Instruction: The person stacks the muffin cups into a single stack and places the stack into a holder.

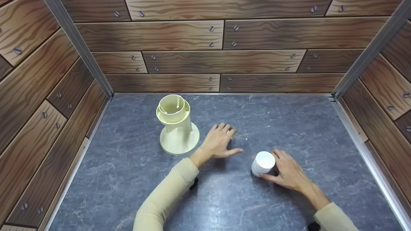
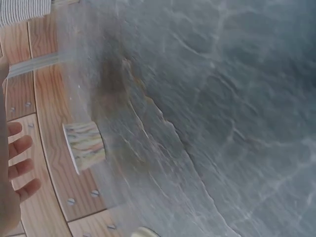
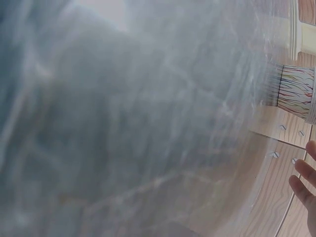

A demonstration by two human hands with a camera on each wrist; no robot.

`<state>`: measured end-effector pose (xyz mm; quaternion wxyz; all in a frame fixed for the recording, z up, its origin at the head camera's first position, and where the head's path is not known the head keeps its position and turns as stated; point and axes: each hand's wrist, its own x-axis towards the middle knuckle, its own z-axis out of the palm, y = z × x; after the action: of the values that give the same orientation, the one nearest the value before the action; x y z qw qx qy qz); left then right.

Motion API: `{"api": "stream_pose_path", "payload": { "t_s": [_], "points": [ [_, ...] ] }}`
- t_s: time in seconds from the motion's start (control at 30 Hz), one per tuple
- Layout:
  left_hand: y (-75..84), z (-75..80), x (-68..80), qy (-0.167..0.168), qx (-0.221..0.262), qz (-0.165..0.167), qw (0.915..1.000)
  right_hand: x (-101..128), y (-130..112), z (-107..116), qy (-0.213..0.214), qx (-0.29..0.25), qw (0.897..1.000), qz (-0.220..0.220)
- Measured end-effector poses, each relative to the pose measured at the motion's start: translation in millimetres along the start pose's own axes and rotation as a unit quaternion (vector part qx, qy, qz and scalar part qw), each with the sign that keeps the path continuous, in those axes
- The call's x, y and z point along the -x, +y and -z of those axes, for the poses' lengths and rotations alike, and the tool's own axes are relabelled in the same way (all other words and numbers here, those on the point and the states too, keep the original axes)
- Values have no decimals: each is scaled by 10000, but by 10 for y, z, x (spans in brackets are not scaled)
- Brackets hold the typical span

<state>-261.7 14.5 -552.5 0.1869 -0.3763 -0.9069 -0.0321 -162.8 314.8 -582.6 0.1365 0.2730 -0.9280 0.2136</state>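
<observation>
A small paper cup [image 1: 263,163], white on top with a coloured pattern on its side [image 2: 84,145] [image 3: 296,91], stands on the grey table [image 1: 128,166]. My right hand [image 1: 289,171] lies just right of it, thumb and fingers spread on either side. In the right wrist view its fingers [image 3: 303,177] are straight and apart from the cup. My left hand [image 1: 221,139] rests flat on the table with its fingers [image 2: 19,163] extended. It lies between the cup and a cream plastic stand [image 1: 178,128], and holds nothing.
The cream stand has a wide round foot and an open tube on top. Wood-patterned walls [image 1: 38,96] with metal corner rails close the table in on the left, back and right. Both wrist views are blurred.
</observation>
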Motion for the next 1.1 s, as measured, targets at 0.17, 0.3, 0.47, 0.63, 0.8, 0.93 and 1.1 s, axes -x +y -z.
{"api": "stream_pose_path", "payload": {
  "t_s": [0.17, 0.3, 0.47, 0.63, 0.8, 0.93, 1.1],
  "points": [
    [-68, -45, 9, -94, -33, 180, 9998, -2, 6, -1, 31, -19, 10000, 41],
    [-107, -74, 15, -273, -58, 358, 9990, -1, 0, 3, 20, -39, 10000, 27],
    [-147, -114, 21, -454, -101, 554, 9974, 1, -10, 12, -29, -56, 10000, -1],
    [-177, -173, 20, -507, -135, 698, 9962, -3, -11, 18, -33, -10, 10000, 27],
    [-200, -229, 12, -743, -174, 896, 9931, -4, -14, 23, -68, 39, 10000, 16],
    [-217, -254, 13, -867, -109, 1035, 9908, -6, -13, 28, -93, 70, 9999, -32],
    [-229, -263, 24, -956, -62, 1165, 9886, -9, -10, 30, -82, 64, 9999, 18]
  ]
}}
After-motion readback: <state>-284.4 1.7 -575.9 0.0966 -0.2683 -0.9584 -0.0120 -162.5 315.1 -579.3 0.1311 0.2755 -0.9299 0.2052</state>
